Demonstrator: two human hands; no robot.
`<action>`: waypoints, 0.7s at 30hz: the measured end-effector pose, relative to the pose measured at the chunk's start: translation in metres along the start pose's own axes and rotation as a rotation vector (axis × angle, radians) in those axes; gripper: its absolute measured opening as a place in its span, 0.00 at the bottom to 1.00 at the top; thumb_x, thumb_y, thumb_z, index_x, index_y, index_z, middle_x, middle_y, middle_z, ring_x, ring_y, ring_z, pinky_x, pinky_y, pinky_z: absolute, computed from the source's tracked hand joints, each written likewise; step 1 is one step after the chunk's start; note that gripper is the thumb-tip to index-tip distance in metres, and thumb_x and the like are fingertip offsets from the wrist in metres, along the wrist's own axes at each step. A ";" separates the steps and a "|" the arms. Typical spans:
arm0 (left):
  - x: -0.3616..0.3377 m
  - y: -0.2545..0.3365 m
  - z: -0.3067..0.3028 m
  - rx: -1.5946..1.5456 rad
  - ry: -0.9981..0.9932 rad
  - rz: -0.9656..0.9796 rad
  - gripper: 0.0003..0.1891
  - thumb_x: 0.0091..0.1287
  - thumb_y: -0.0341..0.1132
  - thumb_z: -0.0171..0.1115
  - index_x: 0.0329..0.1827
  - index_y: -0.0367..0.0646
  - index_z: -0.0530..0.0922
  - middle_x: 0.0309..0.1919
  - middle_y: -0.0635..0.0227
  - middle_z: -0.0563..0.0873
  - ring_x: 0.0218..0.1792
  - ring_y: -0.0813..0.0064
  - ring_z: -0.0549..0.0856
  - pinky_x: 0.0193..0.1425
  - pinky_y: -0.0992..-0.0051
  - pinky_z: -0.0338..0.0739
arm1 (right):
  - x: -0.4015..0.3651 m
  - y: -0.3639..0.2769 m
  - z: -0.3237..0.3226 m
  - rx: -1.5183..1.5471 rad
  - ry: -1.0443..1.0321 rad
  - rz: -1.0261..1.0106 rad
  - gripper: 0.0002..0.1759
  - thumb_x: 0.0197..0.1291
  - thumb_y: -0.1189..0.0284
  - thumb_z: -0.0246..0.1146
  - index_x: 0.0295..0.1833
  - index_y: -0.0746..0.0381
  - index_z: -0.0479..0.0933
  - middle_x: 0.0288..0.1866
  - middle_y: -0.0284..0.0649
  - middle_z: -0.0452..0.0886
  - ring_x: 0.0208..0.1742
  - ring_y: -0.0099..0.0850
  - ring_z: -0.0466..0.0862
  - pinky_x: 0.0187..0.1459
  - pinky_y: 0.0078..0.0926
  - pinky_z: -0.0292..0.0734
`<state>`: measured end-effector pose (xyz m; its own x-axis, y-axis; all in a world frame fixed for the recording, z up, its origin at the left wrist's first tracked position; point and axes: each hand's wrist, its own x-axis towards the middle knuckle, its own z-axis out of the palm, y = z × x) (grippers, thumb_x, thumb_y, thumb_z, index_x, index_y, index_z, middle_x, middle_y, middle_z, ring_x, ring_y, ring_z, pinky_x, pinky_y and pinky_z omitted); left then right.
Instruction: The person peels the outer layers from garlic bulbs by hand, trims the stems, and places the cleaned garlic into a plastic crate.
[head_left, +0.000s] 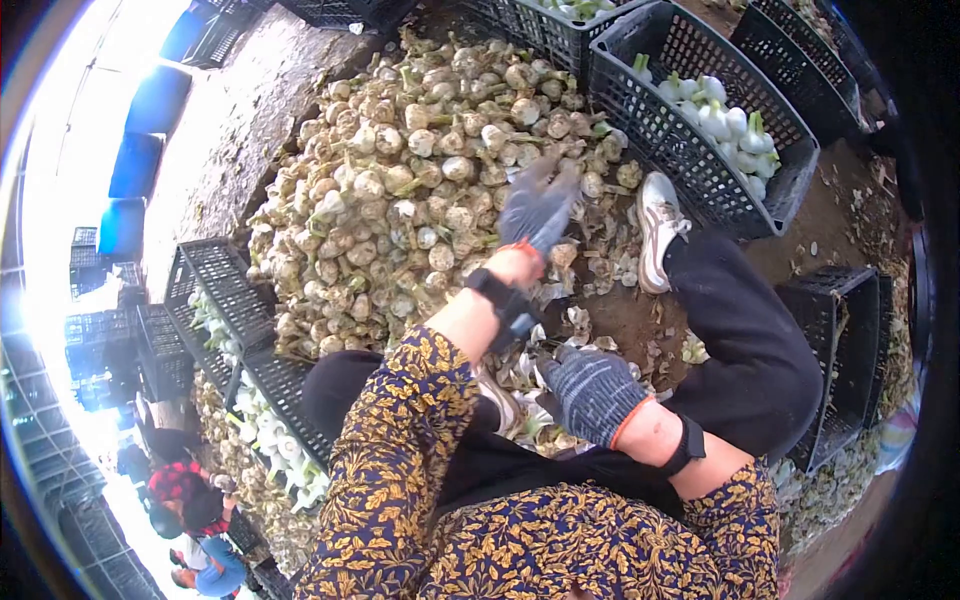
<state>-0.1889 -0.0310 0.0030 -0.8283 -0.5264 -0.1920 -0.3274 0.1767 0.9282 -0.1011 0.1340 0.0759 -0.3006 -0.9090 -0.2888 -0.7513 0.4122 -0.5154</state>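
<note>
My left hand (538, 212), in a dark grey glove with an orange cuff, reaches out over the near right side of a big heap of garlic bulbs (430, 170). Its fingers look stretched out and apart, slightly blurred, with nothing visible in them. Closer to my body, my right hand (597, 397), in a grey knit glove, is curled with its knuckles up. Whatever its fingers may hold is hidden beneath the glove. Loose garlic skins (575, 330) lie on the ground between the hands and my shoes.
A black crate (690, 150) with cleaned white bulbs stands beyond my right shoe (660, 230). Another crate (835, 360) lies at the right. Crates of trimmed garlic (280, 440) line the left. A person in a red checked top (185, 485) works at lower left.
</note>
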 end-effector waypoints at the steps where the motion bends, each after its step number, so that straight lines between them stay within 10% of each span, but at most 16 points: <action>1: 0.000 -0.017 -0.025 0.293 -0.003 0.008 0.27 0.57 0.49 0.58 0.52 0.36 0.72 0.47 0.51 0.78 0.49 0.57 0.77 0.53 0.67 0.70 | 0.000 -0.001 -0.002 0.022 -0.013 0.007 0.15 0.50 0.64 0.57 0.41 0.62 0.73 0.28 0.45 0.77 0.30 0.41 0.78 0.30 0.38 0.74; 7: 0.016 -0.101 -0.133 1.081 0.525 0.067 0.25 0.52 0.46 0.59 0.53 0.46 0.72 0.52 0.49 0.73 0.55 0.54 0.72 0.58 0.62 0.65 | 0.001 -0.004 0.001 0.077 0.052 -0.040 0.10 0.47 0.65 0.56 0.29 0.59 0.75 0.22 0.43 0.74 0.27 0.38 0.77 0.27 0.36 0.71; 14: 0.040 -0.119 -0.153 0.863 0.340 -0.214 0.30 0.50 0.46 0.63 0.55 0.41 0.69 0.51 0.49 0.74 0.51 0.55 0.75 0.53 0.63 0.70 | 0.011 0.002 0.008 0.084 -0.109 -0.052 0.09 0.43 0.66 0.56 0.19 0.60 0.74 0.21 0.43 0.75 0.26 0.40 0.77 0.27 0.36 0.72; 21: 0.032 -0.098 -0.155 0.420 0.388 -0.101 0.29 0.50 0.42 0.64 0.54 0.36 0.69 0.47 0.54 0.78 0.52 0.61 0.76 0.54 0.68 0.69 | 0.025 0.004 -0.001 0.187 -0.094 0.143 0.18 0.52 0.60 0.56 0.39 0.64 0.76 0.27 0.48 0.79 0.29 0.46 0.79 0.31 0.41 0.73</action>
<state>-0.1129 -0.1935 -0.0443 -0.5819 -0.8104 -0.0684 -0.6144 0.3830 0.6898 -0.1118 0.1127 0.0671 -0.3335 -0.8344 -0.4388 -0.5809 0.5485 -0.6015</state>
